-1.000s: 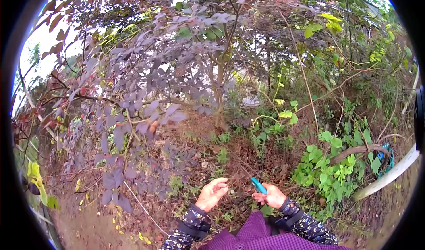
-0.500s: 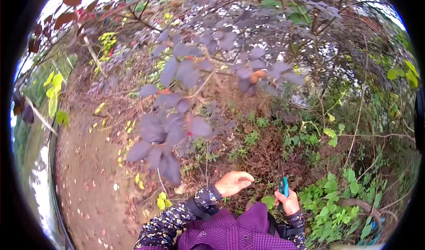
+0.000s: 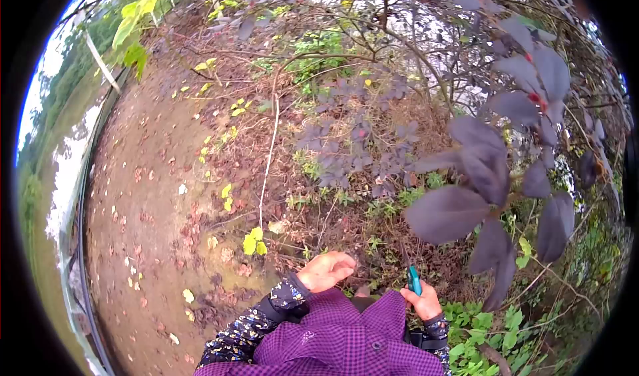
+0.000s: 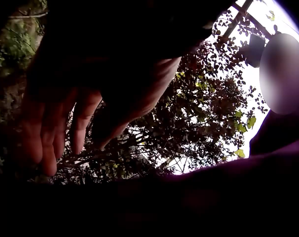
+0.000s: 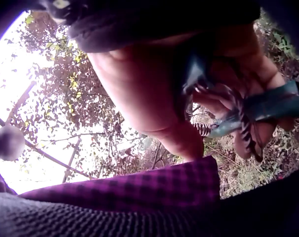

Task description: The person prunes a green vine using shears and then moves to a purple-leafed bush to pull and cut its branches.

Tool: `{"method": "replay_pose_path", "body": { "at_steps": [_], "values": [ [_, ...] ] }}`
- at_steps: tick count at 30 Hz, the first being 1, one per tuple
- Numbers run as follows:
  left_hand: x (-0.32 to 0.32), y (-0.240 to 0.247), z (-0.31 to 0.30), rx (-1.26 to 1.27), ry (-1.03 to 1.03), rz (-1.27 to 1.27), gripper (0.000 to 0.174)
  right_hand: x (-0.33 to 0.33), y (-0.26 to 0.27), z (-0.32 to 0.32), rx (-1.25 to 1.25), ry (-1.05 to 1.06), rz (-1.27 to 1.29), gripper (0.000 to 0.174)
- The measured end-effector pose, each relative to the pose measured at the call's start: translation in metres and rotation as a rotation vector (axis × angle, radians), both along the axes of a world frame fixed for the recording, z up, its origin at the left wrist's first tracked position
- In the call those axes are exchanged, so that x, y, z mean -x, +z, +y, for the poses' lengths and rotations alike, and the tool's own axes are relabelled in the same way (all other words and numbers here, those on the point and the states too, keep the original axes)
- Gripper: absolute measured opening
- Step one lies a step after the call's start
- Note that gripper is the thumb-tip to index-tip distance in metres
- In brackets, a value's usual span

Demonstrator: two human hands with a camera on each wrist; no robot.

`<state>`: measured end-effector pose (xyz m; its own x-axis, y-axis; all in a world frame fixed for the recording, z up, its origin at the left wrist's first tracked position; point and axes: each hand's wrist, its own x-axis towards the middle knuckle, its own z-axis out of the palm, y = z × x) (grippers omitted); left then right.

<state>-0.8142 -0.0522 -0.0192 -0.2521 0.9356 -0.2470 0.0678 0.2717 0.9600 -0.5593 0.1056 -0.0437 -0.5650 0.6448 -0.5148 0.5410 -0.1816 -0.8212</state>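
In the head view my right hand (image 3: 425,301) grips the teal handles of a cutting tool (image 3: 415,281), whose dark blade end points up and away. The right wrist view shows the teal handles (image 5: 268,106), a coiled spring and a dark twisted cord, with the fingers of my right hand (image 5: 154,94) curled round a handle. My left hand (image 3: 327,271) is held in front of the purple checked garment (image 3: 319,339), holding nothing. Seen in the left wrist view, the fingers of my left hand (image 4: 60,118) hang relaxed and the palm is dark.
A branch with large purple leaves (image 3: 489,170) hangs close at the right. Green leafy plants (image 3: 476,326) grow at the lower right. A thin pale stick (image 3: 269,156) stands in the undergrowth. Bare soil (image 3: 146,196) strewn with fallen leaves lies left, with a dark rail (image 3: 83,243) along its edge.
The head view has swung left and down, so the purple branch has shifted right and more soil shows. My right hand still holds the tool; my left hand remains empty.
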Motion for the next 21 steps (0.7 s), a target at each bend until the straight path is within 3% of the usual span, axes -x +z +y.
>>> {"method": "replay_pose_path", "body": {
  "at_steps": [2,3,4,5,7,8,12,15,16,19,20,21],
  "values": [
    [0.006,0.009,-0.001,-0.042,0.075,0.201,0.021,0.016,0.022,-0.005,-0.017,0.059,-0.062,0.025],
    [0.008,0.008,-0.002,-0.058,0.119,0.256,0.022,0.016,0.003,0.000,-0.114,0.123,-0.173,0.028],
    [0.012,-0.017,-0.001,-0.240,0.202,0.063,0.022,0.015,0.007,-0.002,-0.084,0.107,-0.150,0.029],
    [0.012,-0.017,0.002,-0.235,0.273,0.054,0.021,0.026,0.031,-0.009,-0.053,0.089,-0.128,0.030],
    [0.015,0.011,0.003,-0.219,0.365,0.001,0.022,0.027,0.030,-0.011,-0.053,0.094,-0.158,0.031],
    [0.024,0.007,0.002,-0.103,0.253,-0.010,0.042,0.027,0.028,-0.012,-0.055,0.091,-0.176,0.031],
    [0.053,0.023,0.020,-0.234,0.490,-0.485,0.046,0.011,-0.018,-0.008,-0.359,0.191,-0.151,0.032],
    [0.079,0.030,0.039,-0.332,0.501,-0.629,0.063,0.025,0.016,-0.019,-0.189,0.122,-0.317,0.038],
    [0.088,0.027,0.048,-0.319,0.483,-0.668,0.071,0.020,0.005,-0.018,-0.212,0.140,-0.360,0.036],
    [0.101,0.030,0.068,-0.381,0.425,-0.787,0.071,0.030,0.018,-0.031,-0.260,0.125,-0.357,0.039],
    [0.100,0.035,0.073,-0.405,0.444,-0.835,0.057,0.033,0.024,-0.035,-0.257,0.126,-0.391,0.040],
    [0.101,0.035,0.076,-0.405,0.430,-0.843,0.057,0.033,0.023,-0.037,-0.261,0.113,-0.398,0.040]
  ]
}}
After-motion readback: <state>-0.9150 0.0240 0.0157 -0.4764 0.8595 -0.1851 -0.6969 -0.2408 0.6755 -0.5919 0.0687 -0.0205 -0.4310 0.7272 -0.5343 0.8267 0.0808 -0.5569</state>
